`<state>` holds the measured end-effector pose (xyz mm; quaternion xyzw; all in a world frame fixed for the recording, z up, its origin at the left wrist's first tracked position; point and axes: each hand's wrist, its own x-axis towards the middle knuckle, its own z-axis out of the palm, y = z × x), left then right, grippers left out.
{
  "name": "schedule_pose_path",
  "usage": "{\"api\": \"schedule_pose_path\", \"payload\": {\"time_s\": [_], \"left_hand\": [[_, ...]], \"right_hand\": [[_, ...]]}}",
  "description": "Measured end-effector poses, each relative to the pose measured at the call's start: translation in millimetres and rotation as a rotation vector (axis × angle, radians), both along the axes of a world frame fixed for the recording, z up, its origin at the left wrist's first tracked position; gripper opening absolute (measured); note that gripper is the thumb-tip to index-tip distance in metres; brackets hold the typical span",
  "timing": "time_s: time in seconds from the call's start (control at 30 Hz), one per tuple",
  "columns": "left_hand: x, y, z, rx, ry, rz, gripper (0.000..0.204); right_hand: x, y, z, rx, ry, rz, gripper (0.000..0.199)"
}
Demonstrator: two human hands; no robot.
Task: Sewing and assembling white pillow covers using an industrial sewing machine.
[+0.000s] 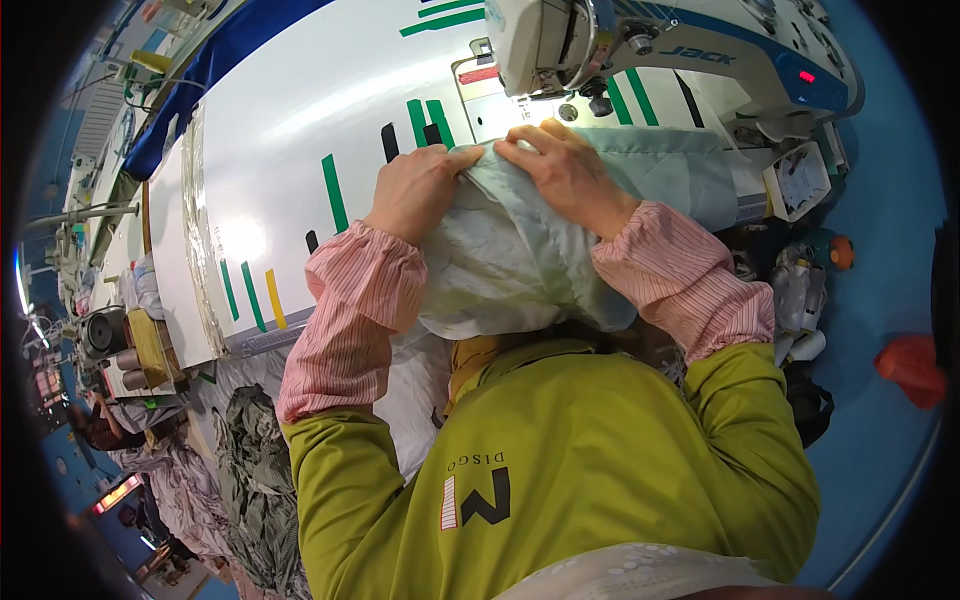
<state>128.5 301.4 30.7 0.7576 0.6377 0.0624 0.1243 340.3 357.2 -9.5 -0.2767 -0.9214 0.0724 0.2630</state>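
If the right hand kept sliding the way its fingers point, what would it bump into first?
The right hand points leftward along the pale green fabric, toward the left hand. Their fingertips nearly meet at the fabric's bunched edge, so it would probably meet the left hand's fingers first, though depth is hard to judge.

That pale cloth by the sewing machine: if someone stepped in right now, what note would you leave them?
Left hand: grip closed on the edge of the pale green cloth.
Right hand: pinching the same edge, close beside the left.
The cloth is bunched on the white table, just in front of the sewing machine; the rest spills toward the person's lap.
Done: edge gathered at the machine.
Left: the edge does not appear to be under the needle yet; whether any seam is sewn cannot be told.
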Motion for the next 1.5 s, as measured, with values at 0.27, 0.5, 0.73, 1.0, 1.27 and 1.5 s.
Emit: {"api": "schedule_pose_path", "payload": {"time_s": [0.27,0.5,0.73,1.0,1.27,1.5], "left_hand": [[29,36,-18,0.085,-0.009,-0.101,0.041],[30,52,-17,0.119,0.010,-0.108,0.036],[28,57,-17,0.075,0.036,-0.065,0.032],[25,69,-8,0.126,-0.016,-0.037,0.024],[26,67,-16,0.166,-0.011,-0.001,0.024],[38,39,-4,0.141,-0.019,0.044,0.031]], "right_hand": [[41,30,0,-0.093,-0.002,-0.035,0.031],[44,53,-4,-0.002,-0.015,-0.030,0.030],[44,56,1,0.006,-0.064,-0.040,0.033],[41,80,-14,0.150,-0.014,-0.025,0.008],[43,72,-7,0.172,0.029,-0.042,0.010],[31,-38,27,0.041,0.216,-0.235,0.018]]}}
